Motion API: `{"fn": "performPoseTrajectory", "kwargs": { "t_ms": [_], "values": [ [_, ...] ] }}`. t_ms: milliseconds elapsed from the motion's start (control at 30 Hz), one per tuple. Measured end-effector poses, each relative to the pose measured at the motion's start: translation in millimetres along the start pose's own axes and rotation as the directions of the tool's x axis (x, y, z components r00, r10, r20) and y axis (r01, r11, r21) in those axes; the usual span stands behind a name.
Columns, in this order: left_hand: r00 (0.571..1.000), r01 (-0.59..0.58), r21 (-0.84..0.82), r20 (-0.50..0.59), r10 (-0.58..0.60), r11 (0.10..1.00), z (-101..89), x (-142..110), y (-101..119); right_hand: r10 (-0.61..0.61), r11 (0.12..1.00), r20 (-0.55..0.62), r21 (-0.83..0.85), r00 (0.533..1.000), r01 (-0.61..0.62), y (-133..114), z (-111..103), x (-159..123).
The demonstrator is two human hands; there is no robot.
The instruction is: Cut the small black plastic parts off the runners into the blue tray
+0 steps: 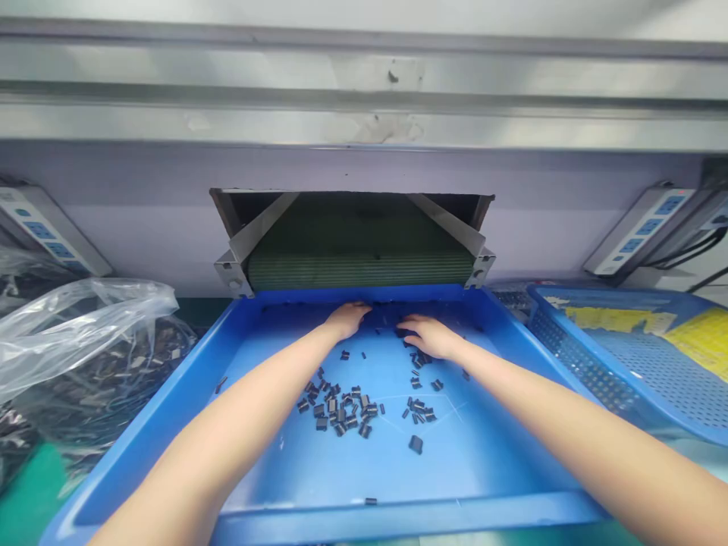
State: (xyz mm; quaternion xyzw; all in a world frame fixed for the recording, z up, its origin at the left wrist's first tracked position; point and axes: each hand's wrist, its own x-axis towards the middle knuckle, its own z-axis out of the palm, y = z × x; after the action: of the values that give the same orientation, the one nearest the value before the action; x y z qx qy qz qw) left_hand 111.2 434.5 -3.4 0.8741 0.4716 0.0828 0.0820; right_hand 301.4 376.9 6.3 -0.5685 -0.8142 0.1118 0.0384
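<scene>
Both of my hands reach to the far end of a large blue tray [398, 470]. My left hand [346, 319] is low over the tray floor, palm down, its fingers loosely stretched toward the right. A short gap to the right is my right hand [428, 336], thumb and fingers apart, bent around a few small black parts at its fingertips. Just below it lie more black parts [419, 358]. The biggest loose group of black pieces [341, 409] lies scattered left of the tray's middle. A single black piece [415, 444] sits nearer to me.
A dark green ribbed conveyor belt [361, 269] ends above the tray's far edge, between metal brackets. Left, clear plastic bags [114, 356] hold dark parts. Right stands a perforated blue basket [654, 364]. Power strips [640, 227] flank the opening; a metal beam [364, 125] crosses above.
</scene>
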Motion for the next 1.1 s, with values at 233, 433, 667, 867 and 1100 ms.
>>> {"fn": "performPoseTrajectory", "kwargs": {
  "t_ms": [233,433,667,867,1100],
  "values": [
    [0.997,0.054,-0.021,0.055,-0.053,0.998,5.0,-13.1,17.7,0.162,0.986,0.086,0.031,0.983,-0.165,11.5,-3.3,-10.3],
    [0.991,0.025,-0.163,0.131,-0.004,0.986,0.3,-17.5,48.0,0.278,0.945,0.111,0.147,0.954,-0.292,31.9,-11.9,-32.8],
    [0.979,-0.093,-0.227,0.158,0.13,0.97,12.3,2.0,81.0,0.234,0.931,0.115,0.259,0.965,-0.257,36.3,-12.1,-36.0],
    [0.976,-0.011,-0.266,0.208,0.068,0.964,20.4,5.3,90.2,0.181,0.911,0.099,0.359,0.978,-0.205,28.3,-0.4,-20.6],
    [0.956,0.278,-0.487,0.229,-0.186,0.828,13.3,1.6,84.3,0.236,0.721,0.072,0.656,0.969,-0.224,61.4,-15.7,-32.8]
  ]
}}
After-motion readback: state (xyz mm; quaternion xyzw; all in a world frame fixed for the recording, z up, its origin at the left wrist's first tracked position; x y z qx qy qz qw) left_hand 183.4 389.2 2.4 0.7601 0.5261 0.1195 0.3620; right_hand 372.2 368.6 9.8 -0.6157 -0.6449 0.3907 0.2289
